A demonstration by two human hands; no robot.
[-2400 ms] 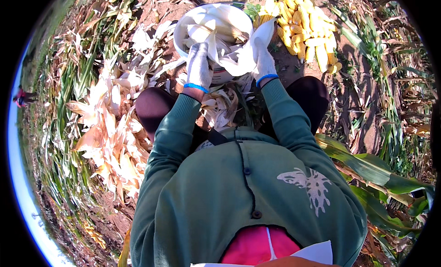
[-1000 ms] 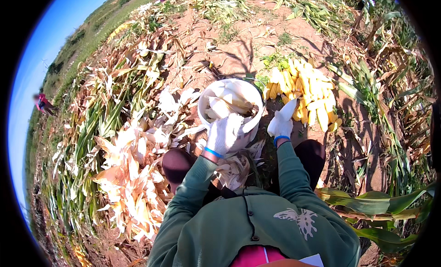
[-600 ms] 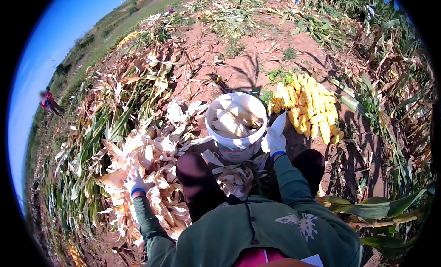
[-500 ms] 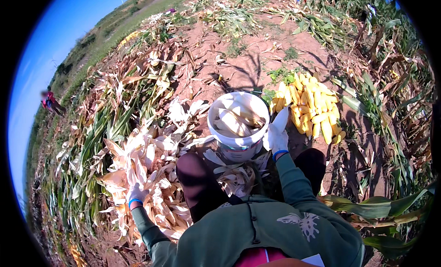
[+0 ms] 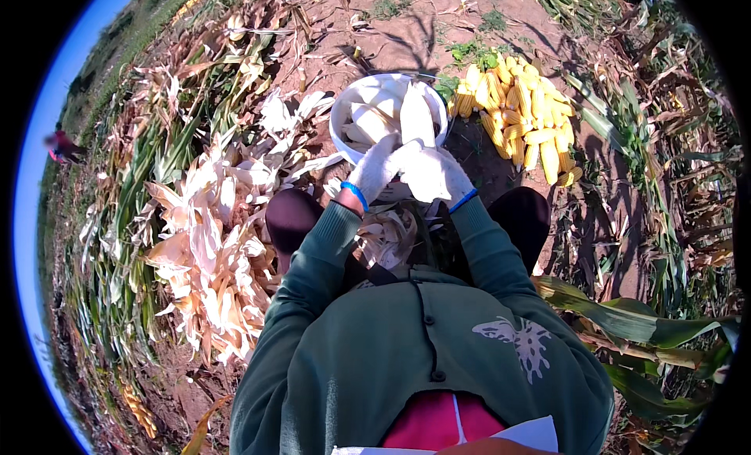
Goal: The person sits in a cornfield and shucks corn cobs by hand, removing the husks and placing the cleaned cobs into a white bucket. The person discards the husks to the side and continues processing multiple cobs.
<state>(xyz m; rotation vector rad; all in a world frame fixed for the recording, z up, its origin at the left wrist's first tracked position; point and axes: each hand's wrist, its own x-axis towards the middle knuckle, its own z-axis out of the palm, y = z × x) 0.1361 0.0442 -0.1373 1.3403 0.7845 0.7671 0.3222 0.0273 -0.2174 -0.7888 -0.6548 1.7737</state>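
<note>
— Before faults are listed, what is the state of each grip in the head view?

— Left grip (image 5: 377, 169) and right grip (image 5: 452, 172) meet at the near rim of the white bucket (image 5: 338, 117). Both appear clamped on the lower end of one husk-covered corn ear (image 5: 417, 115), whose upper part overlies the bucket opening. Individual finger contact is hidden.

— Which faults are possible?

— Slippage: dry husk is probably smooth, and the knit gloves may slide on it. The ear could drop onto the husk-covered ears (image 5: 369, 125) inside the bucket. Tearing: a pale husk flap (image 5: 426, 183) shows between the hands; whether it is attached cannot be told. A sideways pull could break it short.

— Surrounding hazards?

— Tipping: a downward knock on the near rim could tilt the bucket. Mixing: the bare yellow corn pile (image 5: 516, 107) lies to its right, the loose husk heap (image 5: 223, 236) to its left; a careless throw could scatter husk among the bare ears.
</note>
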